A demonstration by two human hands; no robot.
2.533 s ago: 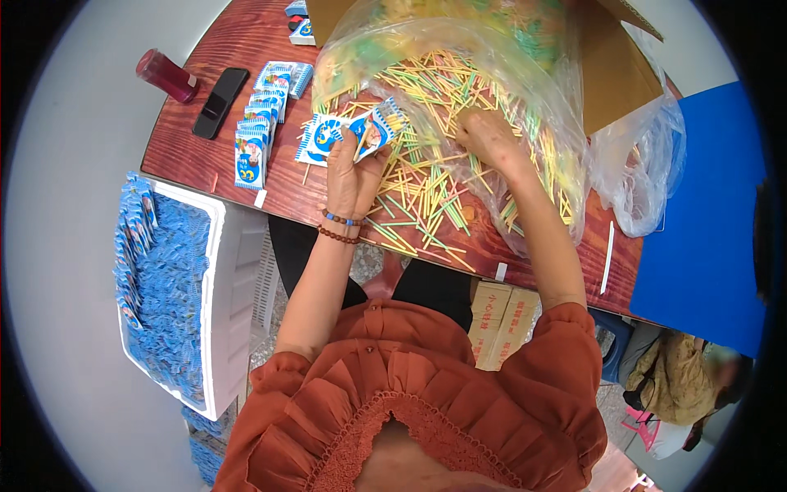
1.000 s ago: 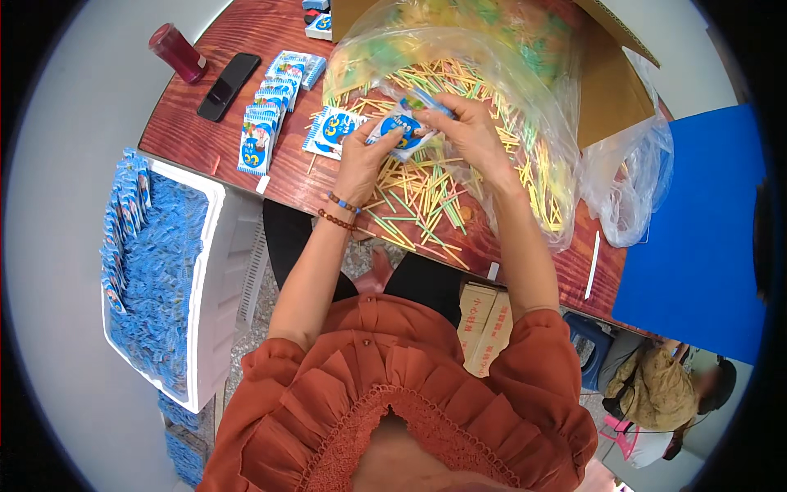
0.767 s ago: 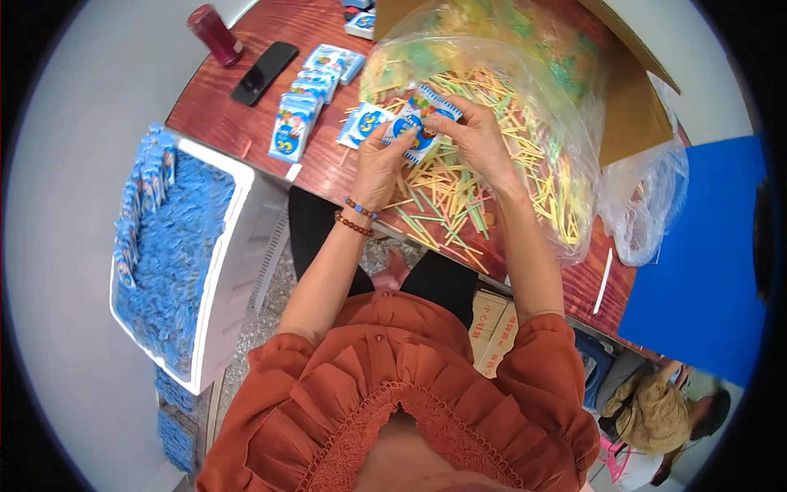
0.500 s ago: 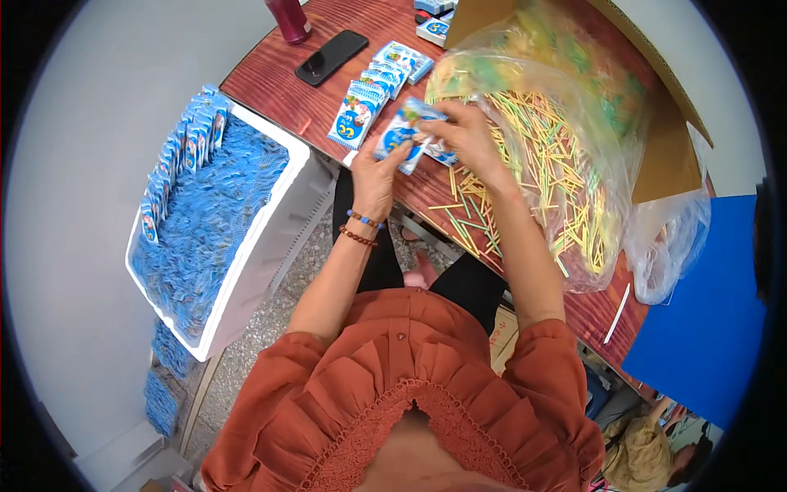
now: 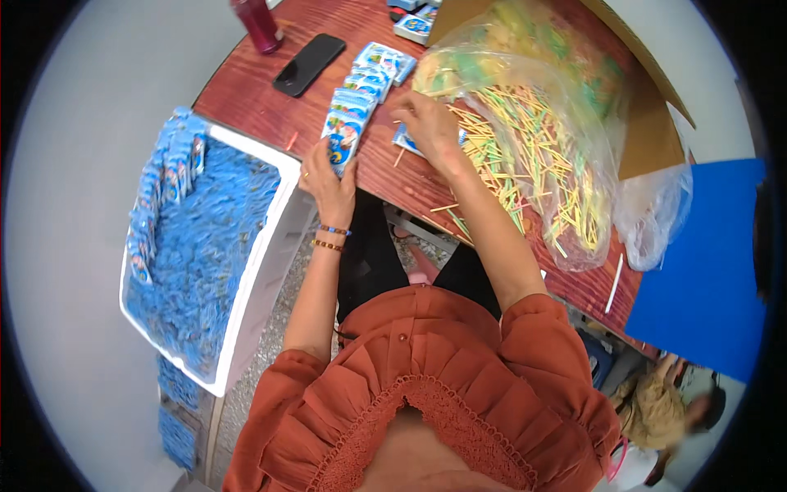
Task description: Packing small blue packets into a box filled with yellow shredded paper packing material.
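At the table's near edge, my left hand point(image 5: 329, 185) is closed about the near end of a blue-and-white printed packet point(image 5: 344, 135). That packet lies on the near end of an overlapping row of similar packets point(image 5: 369, 82). My right hand point(image 5: 433, 131) hovers to the right with curled fingers; a thin pale bit shows at its fingertips, too small to make out. Partly hidden under that hand lies another blue-and-white packet point(image 5: 403, 139), with a thin stick point(image 5: 399, 156) beside it. Many yellow, green and pinkish thin sticks point(image 5: 525, 148) spill from a clear plastic bag point(image 5: 586, 238).
A white box point(image 5: 291, 176) full of blue packets stands left of the table. Behind the row lie a black phone point(image 5: 309, 65) and a dark red bottle point(image 5: 258, 26). Cardboard point(image 5: 656, 135) and a blue panel point(image 5: 701, 271) are on the right. Another person point(image 5: 656, 406) is at lower right.
My hands have parted. The packet they both held is now on the row under my left hand, which moved left and nearer. My right hand has shifted slightly left, above another packet.
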